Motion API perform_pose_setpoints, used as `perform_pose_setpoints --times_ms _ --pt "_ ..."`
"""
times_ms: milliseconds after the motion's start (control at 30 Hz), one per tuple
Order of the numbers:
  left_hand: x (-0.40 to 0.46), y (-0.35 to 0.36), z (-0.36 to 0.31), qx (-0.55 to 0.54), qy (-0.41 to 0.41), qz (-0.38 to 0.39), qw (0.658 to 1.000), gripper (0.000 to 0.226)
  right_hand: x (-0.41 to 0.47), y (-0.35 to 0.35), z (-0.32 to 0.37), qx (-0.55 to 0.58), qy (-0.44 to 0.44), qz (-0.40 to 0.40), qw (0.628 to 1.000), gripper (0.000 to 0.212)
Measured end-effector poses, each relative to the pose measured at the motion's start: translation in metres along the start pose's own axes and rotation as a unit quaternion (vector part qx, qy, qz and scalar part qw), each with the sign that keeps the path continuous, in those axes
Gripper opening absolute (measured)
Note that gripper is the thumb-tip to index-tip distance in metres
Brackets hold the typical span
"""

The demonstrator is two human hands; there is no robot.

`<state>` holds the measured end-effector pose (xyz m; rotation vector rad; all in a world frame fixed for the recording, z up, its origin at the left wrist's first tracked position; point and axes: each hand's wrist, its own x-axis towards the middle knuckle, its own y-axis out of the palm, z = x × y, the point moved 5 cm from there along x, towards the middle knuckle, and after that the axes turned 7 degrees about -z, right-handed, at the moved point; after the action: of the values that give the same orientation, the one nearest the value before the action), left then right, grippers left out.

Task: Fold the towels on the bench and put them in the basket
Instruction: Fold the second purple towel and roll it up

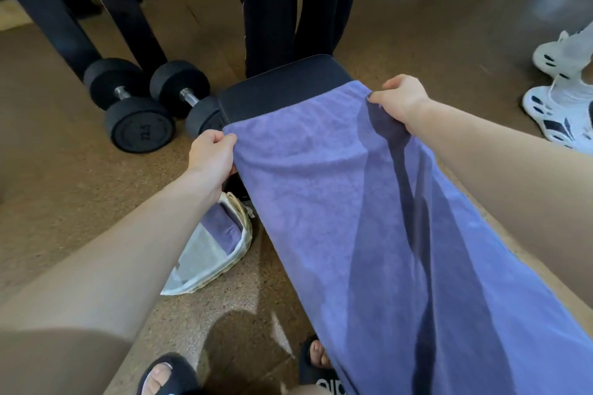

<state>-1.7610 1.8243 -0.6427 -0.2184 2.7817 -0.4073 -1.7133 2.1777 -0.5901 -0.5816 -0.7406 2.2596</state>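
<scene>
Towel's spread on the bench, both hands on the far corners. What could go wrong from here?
1. The purple towel overhangs the bench on the right, so it may slide off towards the floor when folded.
2. The left hand and right hand only pinch the corners; a slip would probably skew the fold.
3. The basket sits low beside the bench, partly hidden by the left arm, and already holds folded towels, so a careless drop might miss it.

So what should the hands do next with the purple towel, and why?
Probably bring the far edge back toward the body to fold it in half: the left hand and right hand each pinch a far corner of the purple towel, spread flat along the bench.
</scene>
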Motion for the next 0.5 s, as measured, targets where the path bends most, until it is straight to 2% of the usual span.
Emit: perform_pose_setpoints --times_ms 200,300,367,500 --pt "0.027 -0.004 -0.011 -0.007 0.007 -0.017 1.0 0.018 0.028 0.021 0.02 0.04 -0.018 -0.042 0.998 0.02" --pt "0.044 -0.004 -0.013 -0.012 0.0 -0.011 1.0 0.016 0.041 0.033 0.031 0.026 -0.05 -0.058 0.997 0.018" --pt "0.053 -0.002 -0.014 -0.011 -0.007 -0.013 1.0 0.022 0.046 0.04 0.04 0.025 -0.067 -0.063 0.995 0.019" --pt "0.06 0.001 -0.019 0.002 -0.011 -0.018 1.0 0.022 0.053 0.045 0.05 0.024 -0.082 -0.092 0.992 0.035"
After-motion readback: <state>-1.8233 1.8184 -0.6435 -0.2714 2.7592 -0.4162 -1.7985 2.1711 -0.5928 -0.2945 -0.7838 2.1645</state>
